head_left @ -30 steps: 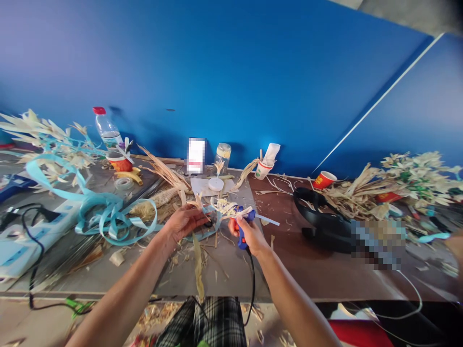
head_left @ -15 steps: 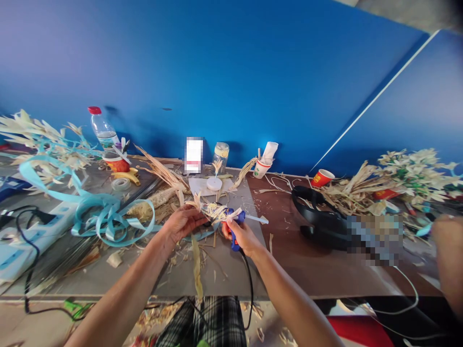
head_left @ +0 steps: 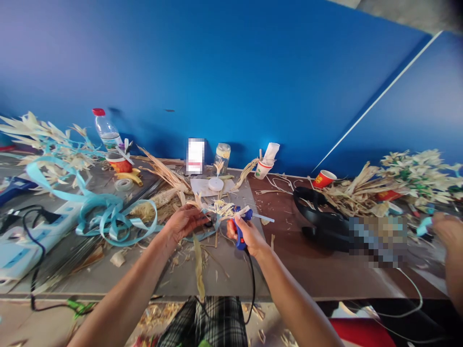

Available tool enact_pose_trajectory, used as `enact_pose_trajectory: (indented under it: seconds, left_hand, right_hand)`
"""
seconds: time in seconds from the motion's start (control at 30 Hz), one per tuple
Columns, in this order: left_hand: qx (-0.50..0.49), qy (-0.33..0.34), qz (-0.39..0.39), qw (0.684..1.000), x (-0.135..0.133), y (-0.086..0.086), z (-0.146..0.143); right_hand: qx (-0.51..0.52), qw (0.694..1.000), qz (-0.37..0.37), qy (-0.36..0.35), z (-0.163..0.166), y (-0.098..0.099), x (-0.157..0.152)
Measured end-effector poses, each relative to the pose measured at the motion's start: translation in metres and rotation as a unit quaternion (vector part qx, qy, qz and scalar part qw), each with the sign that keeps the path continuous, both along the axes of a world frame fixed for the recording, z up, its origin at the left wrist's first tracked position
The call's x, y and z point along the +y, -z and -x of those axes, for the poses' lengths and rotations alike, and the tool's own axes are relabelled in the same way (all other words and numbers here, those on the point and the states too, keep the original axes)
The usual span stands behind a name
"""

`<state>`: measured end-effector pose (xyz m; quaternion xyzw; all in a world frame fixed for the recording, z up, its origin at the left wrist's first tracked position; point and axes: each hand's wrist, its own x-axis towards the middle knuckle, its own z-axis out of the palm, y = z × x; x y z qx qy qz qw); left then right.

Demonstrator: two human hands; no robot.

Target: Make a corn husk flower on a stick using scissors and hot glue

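Note:
My right hand [head_left: 249,235] is wrapped around the handle of a blue glue gun [head_left: 240,237] with a red trigger. A pale glue stick [head_left: 264,218] juts from its back end, to the right, and a black cord hangs below. Pale husk strips lie around the gun's front, hiding its nozzle. My left hand [head_left: 187,222] is closed, thumb and fingers pinching a pale dried-husk flower [head_left: 198,200] just left of the gun. Part of a light blue ribbon shows by its fingers. A long dry husk strip [head_left: 198,270] lies below the left hand.
Loops of blue ribbon [head_left: 108,224] and a white power strip [head_left: 47,238] lie left. Behind stand a glass jar [head_left: 222,156], a round white base [head_left: 216,184] and a paper cup [head_left: 264,169]. At right are black headgear [head_left: 321,226], husk flowers [head_left: 415,171] and another person's hand [head_left: 446,229].
My right hand and the glue gun have shifted slightly right, away from my left hand, which keeps its pinch. At the right edge, the other person's hand has come into view.

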<state>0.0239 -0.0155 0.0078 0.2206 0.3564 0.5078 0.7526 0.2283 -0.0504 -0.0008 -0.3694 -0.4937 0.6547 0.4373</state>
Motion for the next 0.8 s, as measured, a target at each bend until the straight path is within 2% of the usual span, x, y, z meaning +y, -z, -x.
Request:
enact_pose_trajectory:
  seconds: [0.17,0.47,0.63,0.8]
  left_hand:
    - [0.017,0.006,0.003,1.000,-0.0022,-0.0022,-0.0045]
    - [0.006,-0.001,-0.001,1.000,-0.0024,-0.0053,-0.0007]
    - [0.006,0.003,0.000,1.000,-0.0028,-0.0037,-0.0021]
    - [0.017,0.011,-0.003,1.000,-0.0034,-0.0023,-0.0042]
  right_hand:
    - [-0.030,0.999,-0.007,-0.015,0.0068,-0.0012,-0.0003]
    - [-0.049,0.999,0.001,0.008,0.0072,0.0055,-0.0013]
    - [-0.027,0.999,0.016,0.026,0.0043,0.0046,-0.0003]
    - [-0.016,1.000,0.005,-0.001,0.0045,0.0000,-0.0004]
